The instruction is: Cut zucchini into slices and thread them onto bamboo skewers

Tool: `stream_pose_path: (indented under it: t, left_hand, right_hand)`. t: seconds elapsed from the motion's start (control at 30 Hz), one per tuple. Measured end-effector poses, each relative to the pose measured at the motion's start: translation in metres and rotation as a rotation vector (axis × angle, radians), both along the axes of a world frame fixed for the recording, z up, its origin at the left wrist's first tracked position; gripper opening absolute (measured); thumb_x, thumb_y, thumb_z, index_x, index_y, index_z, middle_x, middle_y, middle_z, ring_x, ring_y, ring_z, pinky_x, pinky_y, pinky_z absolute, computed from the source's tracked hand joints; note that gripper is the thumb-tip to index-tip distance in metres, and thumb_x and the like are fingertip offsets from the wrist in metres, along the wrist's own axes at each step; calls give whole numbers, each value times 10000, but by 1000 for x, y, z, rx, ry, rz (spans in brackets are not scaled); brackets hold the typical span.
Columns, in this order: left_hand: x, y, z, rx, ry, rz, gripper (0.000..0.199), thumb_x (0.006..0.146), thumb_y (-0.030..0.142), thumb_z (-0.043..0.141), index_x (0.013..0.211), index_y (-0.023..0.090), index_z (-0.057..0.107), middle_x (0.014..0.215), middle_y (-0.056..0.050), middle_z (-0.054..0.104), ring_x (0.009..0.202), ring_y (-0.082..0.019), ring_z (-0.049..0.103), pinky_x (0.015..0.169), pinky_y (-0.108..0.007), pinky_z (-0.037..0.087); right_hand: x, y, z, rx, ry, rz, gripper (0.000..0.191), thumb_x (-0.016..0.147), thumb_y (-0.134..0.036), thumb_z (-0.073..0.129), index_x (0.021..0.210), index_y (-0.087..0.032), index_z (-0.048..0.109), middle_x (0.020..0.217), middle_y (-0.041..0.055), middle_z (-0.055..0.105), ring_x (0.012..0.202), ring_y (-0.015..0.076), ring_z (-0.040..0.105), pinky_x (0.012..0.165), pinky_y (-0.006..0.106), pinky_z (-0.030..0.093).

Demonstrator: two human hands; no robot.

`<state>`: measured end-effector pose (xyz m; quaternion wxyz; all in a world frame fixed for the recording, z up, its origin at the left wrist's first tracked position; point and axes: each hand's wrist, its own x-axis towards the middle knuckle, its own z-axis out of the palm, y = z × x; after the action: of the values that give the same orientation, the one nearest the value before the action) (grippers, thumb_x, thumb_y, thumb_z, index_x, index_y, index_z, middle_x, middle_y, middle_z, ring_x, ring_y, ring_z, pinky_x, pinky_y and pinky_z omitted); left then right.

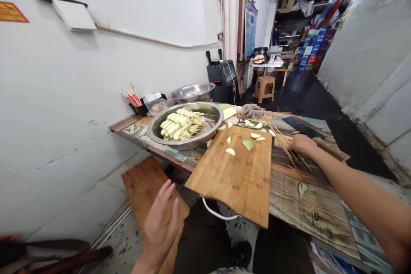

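My left hand (pixel 159 219) hangs in front of the table, left of the cutting board, its fingers apart and holding nothing. On the right, my right hand (pixel 303 144) rests at a bundle of thin bamboo skewers (pixel 282 139); its fingers are mostly hidden, so I cannot tell whether it grips any. The wooden cutting board (pixel 236 175) bears a few pale green-skinned vegetable slices (pixel 230 152) and a thicker vegetable chunk (pixel 248 144). Left of the board, a wide steel basin (pixel 153 135) holds many skewered vegetable slices (pixel 180 124). Beyond my right hand lies a dark-bladed cleaver (pixel 303 126).
Behind the basin are another steel bowl (pixel 192 92), a plastic bag (pixel 156 103), a holder of red-wrapped sticks (pixel 133 98) and a black speaker-like box (pixel 224 80). A cloth (pixel 252 111) lies at the table's far edge. A wooden bench (pixel 143 184) stands below left, near the wall.
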<state>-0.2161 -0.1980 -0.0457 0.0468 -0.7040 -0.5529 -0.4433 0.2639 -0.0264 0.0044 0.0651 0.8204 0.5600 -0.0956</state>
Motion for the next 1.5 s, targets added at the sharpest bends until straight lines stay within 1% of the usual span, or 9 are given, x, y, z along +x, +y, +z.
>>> stream_pose_path:
  t: [0.27,0.43,0.63,0.73,0.97,1.1,1.27,1.37,1.5]
  left_hand:
    - [2,0,3,8,-52,-14,348,897,212,529,1244,210,537,1334,-92,549,1107,-222,617,943,-380,537]
    - [18,15,26,-39,-54,-118,347,904,210,516,1251,210,531,1313,-89,569,1073,-188,636,944,-342,534]
    - [78,65,68,-221,325,-434,479,905,294,490,1363,170,430,1357,-127,537,1262,-242,501,1082,-442,394]
    - [127,96,76,-336,466,-474,509,905,347,507,1369,157,420,1386,-135,505,1315,-255,435,1124,-484,296]
    - [206,158,62,-386,506,-378,453,880,452,550,1228,162,538,1272,-133,585,1242,-289,470,1134,-546,185]
    - [212,170,52,-458,530,-362,341,882,402,564,1118,157,599,1130,-118,652,1134,-270,549,1111,-524,228]
    - [211,169,51,-477,512,-372,294,874,328,553,1120,172,592,1134,-106,640,1112,-263,552,1060,-475,319]
    - [214,167,53,-484,523,-389,297,864,295,539,1109,137,597,1123,-152,626,1079,-302,560,985,-455,389]
    - [216,164,54,-481,458,-410,313,848,234,542,1129,98,575,1128,-207,595,1089,-347,542,1001,-498,358]
  right_hand:
    - [9,1,7,-9,96,6,263,917,-335,616,1073,-123,617,1061,88,616,907,185,617,782,345,529]
    - [-5,-19,19,113,280,64,195,926,-310,588,881,-123,620,835,24,648,711,131,625,671,287,531]
    - [-39,-78,-9,296,498,185,106,793,-213,532,695,-187,562,618,-6,652,570,129,623,532,212,452]
    - [-44,-96,-27,330,462,212,84,713,-242,567,641,-200,561,544,-18,618,515,149,593,483,236,391]
    - [-51,-94,-26,355,330,378,125,768,-293,558,778,-201,643,726,14,663,631,170,609,553,252,405]
    - [-66,-73,-15,388,211,474,292,887,-327,531,1114,-176,636,1046,94,642,902,218,616,732,286,444]
    - [-98,-41,-9,319,91,493,203,954,-295,520,982,-146,655,1002,81,631,917,198,607,806,342,479]
    - [-113,-32,-8,278,46,444,251,938,-340,579,1052,-120,618,1050,83,619,921,190,608,813,380,510]
    - [-114,-30,-3,236,23,409,267,926,-346,601,1063,-117,615,1043,81,620,897,183,615,794,368,523]
